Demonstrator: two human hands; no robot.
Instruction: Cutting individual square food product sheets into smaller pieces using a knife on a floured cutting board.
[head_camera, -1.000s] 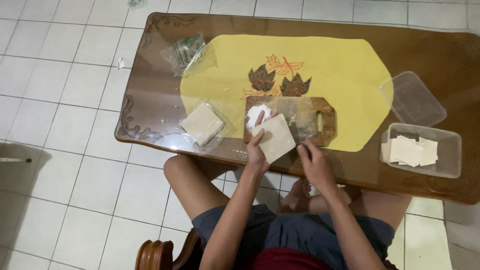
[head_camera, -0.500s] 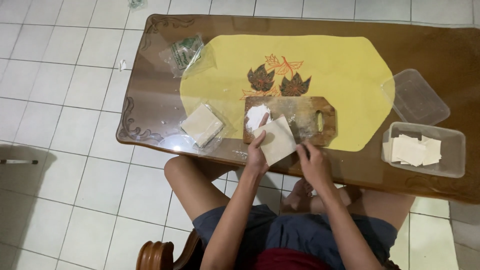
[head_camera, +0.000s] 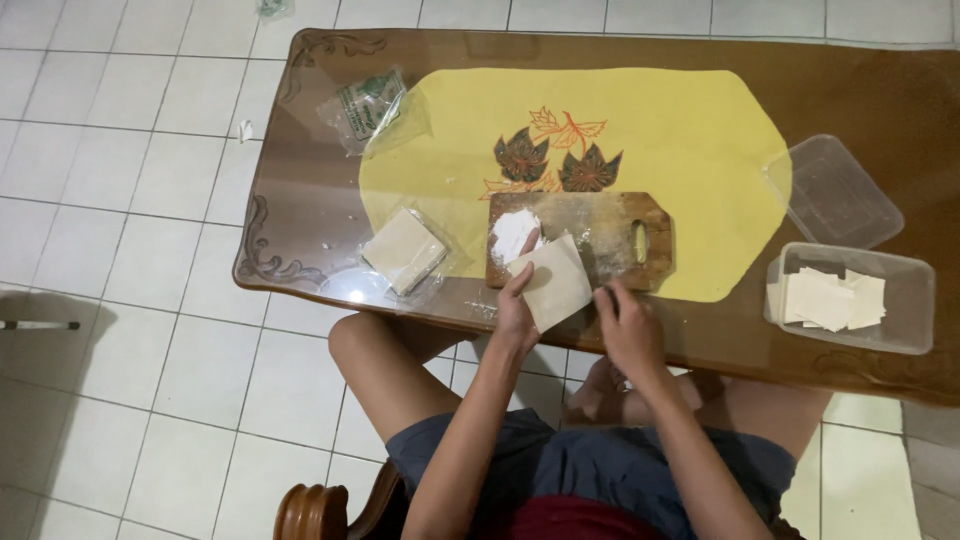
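Square dough wrapper lies tilted on near edge of wooden cutting board, overhanging toward person. Left hand pinches its left edge; right hand curled (apparently empty) just right.

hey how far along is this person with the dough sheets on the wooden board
Done: a clear plastic tub at the right already holds several pale square sheets. In hand: the left hand lifts one pale square dough sheet off the floured wooden cutting board, right hand beside it. Left: a stack of sheets in clear wrap waits on the glass-topped table.
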